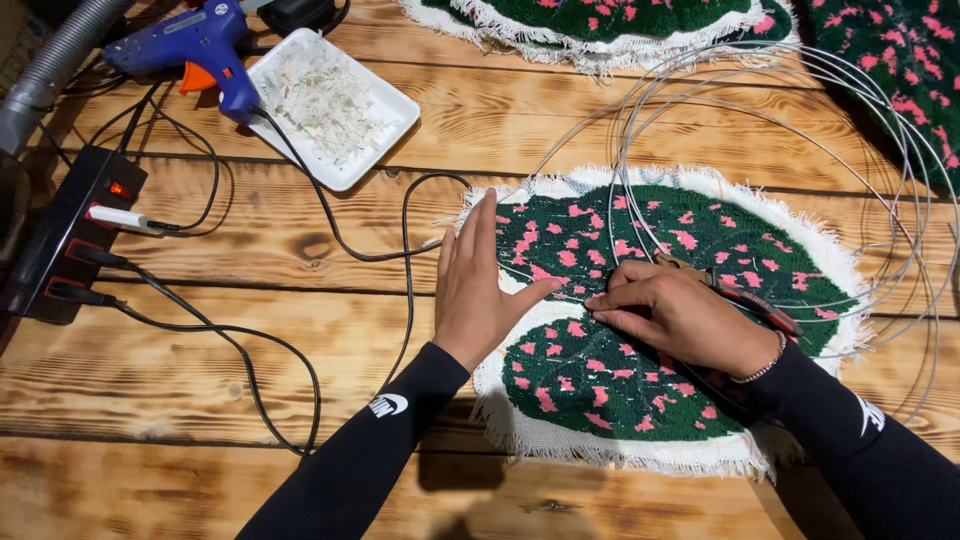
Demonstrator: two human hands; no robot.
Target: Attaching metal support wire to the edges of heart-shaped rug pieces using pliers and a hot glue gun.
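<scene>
Flat and spread, my left hand [478,290] takes no grip at all: palm down, fingers straight, it presses the left edge of the tufted rug piece [650,320], its thumb reaching right toward my other hand. Right hand [680,318] is closed in a narrow grip, fingertips pinching the thin wire [560,290] against the pile while red-handled pliers [740,295] lie tucked under the palm, jaws hidden.

Rug piece: centre-right of the frame, lying flat on the bench [200,400], dark green with pink flecks and a frayed white backing fringe. I judge it soft, light and floppy; it would fold if lifted by one edge, so it is best held by pressing flat or taken at two opposite points of the fringe.

Wire: a loose coil of several loops [900,200] in the right of the frame, one strand crossing the rug to my fingers. I judge it springy, thin and slippery, likely to whip back if released; hold it close to the working point.

Upper left of the frame: blue glue gun [195,50] resting at a white tray [385,125], power strip [60,240] with trailing cables. More tufted pieces [600,20] lie along the top edge.
</scene>
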